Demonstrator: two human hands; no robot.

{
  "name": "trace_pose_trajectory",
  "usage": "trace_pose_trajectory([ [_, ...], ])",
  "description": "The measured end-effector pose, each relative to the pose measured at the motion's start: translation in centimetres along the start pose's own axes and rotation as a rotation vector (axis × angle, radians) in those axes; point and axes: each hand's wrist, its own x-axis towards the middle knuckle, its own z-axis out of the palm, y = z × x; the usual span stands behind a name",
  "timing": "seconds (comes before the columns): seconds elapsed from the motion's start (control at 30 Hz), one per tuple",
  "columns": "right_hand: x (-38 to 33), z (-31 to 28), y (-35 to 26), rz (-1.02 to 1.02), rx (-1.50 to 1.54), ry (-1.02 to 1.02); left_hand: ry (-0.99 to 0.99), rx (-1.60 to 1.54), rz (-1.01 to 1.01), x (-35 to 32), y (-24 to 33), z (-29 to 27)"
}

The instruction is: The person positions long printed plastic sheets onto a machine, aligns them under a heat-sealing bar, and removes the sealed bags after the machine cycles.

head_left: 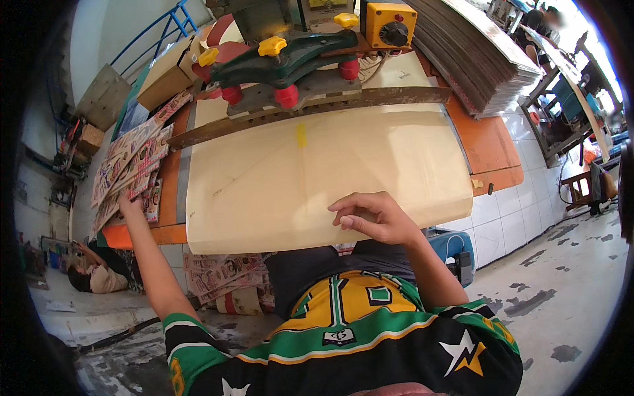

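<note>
At the left edge of the table, my left hand [128, 200] is closed on the near edge of a pile of printed sheets [137, 158]. The sheets are thin, with red, pink and white print, and they lie fanned and overlapping; some of my fingertips are hidden among them. My right hand [373, 216] is over the near part of a large cream sheet [290, 178], its fingers loosely bent, the thumb apart, and nothing in it. The cream sheet covers most of the tabletop, and its near edge hangs toward my lap. A yellow strip [302, 135] marks its far side.
A long metal bar [317, 109] crosses the table behind the cream sheet. Above it stands a dark green machine [284, 56] with yellow knobs and red feet. A yellow control box [389, 25], stacked boards [462, 59] and a cardboard box [168, 72] stand beyond. Another person [99, 270] is at far left.
</note>
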Motion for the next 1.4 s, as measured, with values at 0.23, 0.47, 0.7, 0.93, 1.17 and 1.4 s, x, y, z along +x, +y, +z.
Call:
trace_pose_trajectory([
  [0.23,0.0,-0.1,-0.6,-0.009,0.004,-0.032,0.003,0.111,0.184,-5.5,5.1,-3.3],
  [0.47,0.2,0.0,-1.0,0.043,0.005,-0.022,-0.142,0.062,0.24,-9.5,7.8,-1.3],
  [0.7,0.1,0.1,-0.9,0.054,0.02,-0.005,-0.314,0.073,0.083,-7.4,4.0,5.6],
  [0.93,-0.1,0.2,-0.7,0.001,0.018,0.003,-0.289,0.059,-0.013,-3.6,-0.1,8.1],
  [1.17,-0.2,0.2,-0.8,-0.011,0.017,-0.006,-0.437,0.451,0.209,-2.5,0.8,4.2],
  [1.4,-0.2,0.1,-0.6,0.002,-0.005,0.008,-0.057,0.334,0.012,-9.8,0.2,5.1],
])
